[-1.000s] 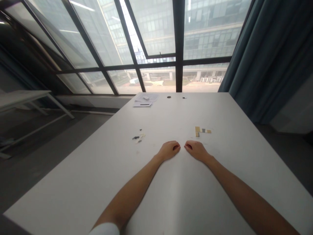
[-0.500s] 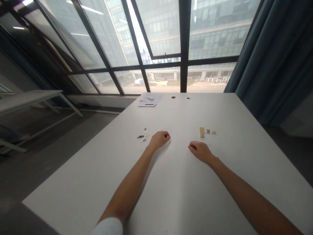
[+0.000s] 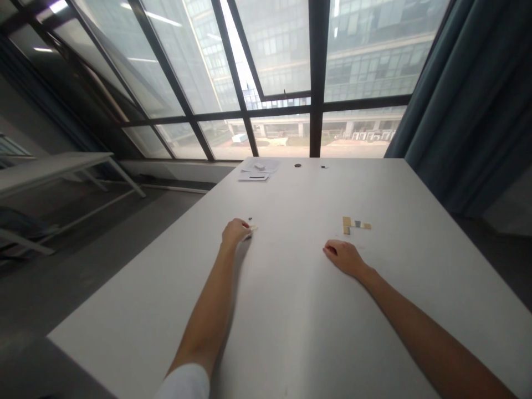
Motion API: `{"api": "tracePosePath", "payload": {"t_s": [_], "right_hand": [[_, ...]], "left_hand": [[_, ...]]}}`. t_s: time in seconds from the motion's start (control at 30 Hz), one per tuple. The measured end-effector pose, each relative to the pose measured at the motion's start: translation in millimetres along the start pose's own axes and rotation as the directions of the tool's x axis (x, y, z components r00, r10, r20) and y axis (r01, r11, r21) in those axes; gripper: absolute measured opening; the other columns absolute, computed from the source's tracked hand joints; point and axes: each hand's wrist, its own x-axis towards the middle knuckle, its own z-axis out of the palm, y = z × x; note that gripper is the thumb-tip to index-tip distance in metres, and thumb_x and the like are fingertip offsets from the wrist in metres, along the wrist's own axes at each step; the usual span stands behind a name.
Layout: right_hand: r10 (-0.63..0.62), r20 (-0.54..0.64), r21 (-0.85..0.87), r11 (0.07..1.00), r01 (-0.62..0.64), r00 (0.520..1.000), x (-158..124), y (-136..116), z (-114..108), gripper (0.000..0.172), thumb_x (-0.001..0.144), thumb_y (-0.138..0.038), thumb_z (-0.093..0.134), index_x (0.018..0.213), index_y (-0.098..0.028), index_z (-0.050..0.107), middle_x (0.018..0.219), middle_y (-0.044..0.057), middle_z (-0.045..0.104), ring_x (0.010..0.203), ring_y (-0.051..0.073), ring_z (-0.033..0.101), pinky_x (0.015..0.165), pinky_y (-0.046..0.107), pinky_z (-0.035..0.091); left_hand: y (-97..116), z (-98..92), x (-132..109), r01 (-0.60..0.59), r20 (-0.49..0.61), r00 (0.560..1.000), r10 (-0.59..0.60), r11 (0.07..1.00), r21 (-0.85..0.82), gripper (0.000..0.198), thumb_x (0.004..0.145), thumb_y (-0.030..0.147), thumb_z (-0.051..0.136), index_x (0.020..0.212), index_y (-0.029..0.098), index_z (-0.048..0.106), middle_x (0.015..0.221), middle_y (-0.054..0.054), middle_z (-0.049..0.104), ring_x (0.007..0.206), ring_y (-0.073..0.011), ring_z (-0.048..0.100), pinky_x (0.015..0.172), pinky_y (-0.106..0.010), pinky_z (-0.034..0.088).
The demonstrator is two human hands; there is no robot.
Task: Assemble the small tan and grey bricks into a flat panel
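My left hand (image 3: 235,230) is over a small pile of thin pieces on the left of the white table, its fingers bent down and together. Whatever lies between the fingertips is too small to make out. A few pale yellow pieces (image 3: 254,227) show beside the fingers, and a tiny dark piece (image 3: 250,219) lies just beyond. My right hand (image 3: 343,256) rests closed on the tabletop, fingers curled, with nothing visible in it. Past it lies a flat group of tan and grey pieces (image 3: 346,221), laid edge to edge in an angled shape.
The white table (image 3: 291,310) reaches toward the windows. Papers (image 3: 253,176) lie at its far left corner, with a dark round spot (image 3: 297,165) and a small dark item (image 3: 323,167) along the far side. A blue curtain (image 3: 440,111) hangs at right; another table (image 3: 62,160) stands at left.
My left hand has moved left from the middle of the table onto the pile and now covers most of it. The right hand has stayed in place; the view has shifted slightly.
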Motion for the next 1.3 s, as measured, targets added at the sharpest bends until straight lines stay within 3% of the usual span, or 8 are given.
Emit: {"api": "tracePosePath", "payload": {"t_s": [0.3, 0.6, 0.73, 0.9, 1.03, 1.3], "right_hand": [[-0.007, 0.000, -0.008, 1.000, 0.007, 1.000, 1, 0, 1, 0.026, 0.095, -0.033, 0.049, 0.079, -0.020, 0.066, 0.076, 0.003, 0.067, 0.069, 0.015, 0.055, 0.065, 0.026, 0.031], [-0.006, -0.006, -0.008, 1.000, 0.006, 1.000, 1, -1, -1, 0.024, 0.094, -0.031, 0.051, 0.078, -0.020, 0.066, 0.075, 0.002, 0.066, 0.068, 0.015, 0.054, 0.063, 0.026, 0.030], [0.000, -0.001, -0.013, 1.000, 0.000, 1.000, 2, -1, 1, 0.024, 0.094, -0.032, 0.051, 0.079, -0.020, 0.066, 0.076, 0.002, 0.066, 0.070, 0.016, 0.055, 0.064, 0.026, 0.030], [0.003, 0.000, -0.014, 1.000, -0.003, 1.000, 2, -3, -1, 0.024, 0.094, -0.031, 0.052, 0.079, -0.020, 0.066, 0.076, 0.002, 0.067, 0.069, 0.015, 0.055, 0.064, 0.026, 0.030], [0.005, -0.001, -0.003, 1.000, -0.005, 1.000, 2, -5, -2, 0.023, 0.094, -0.030, 0.053, 0.078, -0.020, 0.066, 0.076, 0.002, 0.067, 0.069, 0.015, 0.055, 0.065, 0.026, 0.031], [-0.021, -0.028, 0.125, 0.992, 0.024, 0.999, 2, -5, -3, 0.021, 0.095, -0.029, 0.053, 0.097, -0.021, 0.072, 0.085, 0.003, 0.071, 0.075, 0.016, 0.060, 0.070, 0.026, 0.040]], "left_hand": [[5, 8.2, -3, 0.032, -0.012, 0.999, -0.032, 0.999, -0.019, 0.027, 0.068, 0.031, 0.075, 0.093, 0.021, 0.077, 0.100, -0.012, 0.076, 0.095, -0.0291, 0.070, 0.075, -0.032, 0.052], [8, 6.7, -4, 0.040, -0.002, 0.999, -0.040, 0.999, -0.004, 0.024, 0.071, 0.033, 0.075, 0.092, 0.021, 0.077, 0.096, -0.012, 0.076, 0.091, -0.0262, 0.070, 0.073, -0.029, 0.052], [19, -1.6, -9, -0.022, -0.020, 1.000, 0.022, 1.000, 0.005, 0.026, 0.074, 0.041, 0.073, 0.090, 0.022, 0.077, 0.091, -0.009, 0.077, 0.087, -0.0228, 0.070, 0.072, -0.026, 0.051], [45, -8.8, -25, -0.183, -0.019, 0.983, 0.183, 0.983, 0.005, 0.020, 0.077, 0.035, 0.070, 0.088, 0.020, 0.079, 0.085, -0.007, 0.075, 0.081, -0.0198, 0.068, 0.070, -0.024, 0.049], [70, -4.5, -43, -0.386, 0.009, 0.923, 0.386, 0.922, -0.015, 0.021, 0.080, 0.034, 0.067, 0.089, 0.019, 0.079, 0.077, -0.005, 0.071, 0.071, -0.0173, 0.063, 0.068, -0.025, 0.046], [123, 41.9, -93, -0.708, 0.004, 0.700, 0.714, 0.696, -0.118, 0.018, 0.082, 0.032, 0.065, 0.090, 0.023, 0.078, 0.077, -0.003, 0.068, 0.071, -0.0160, 0.060, 0.066, -0.025, 0.042]]}}
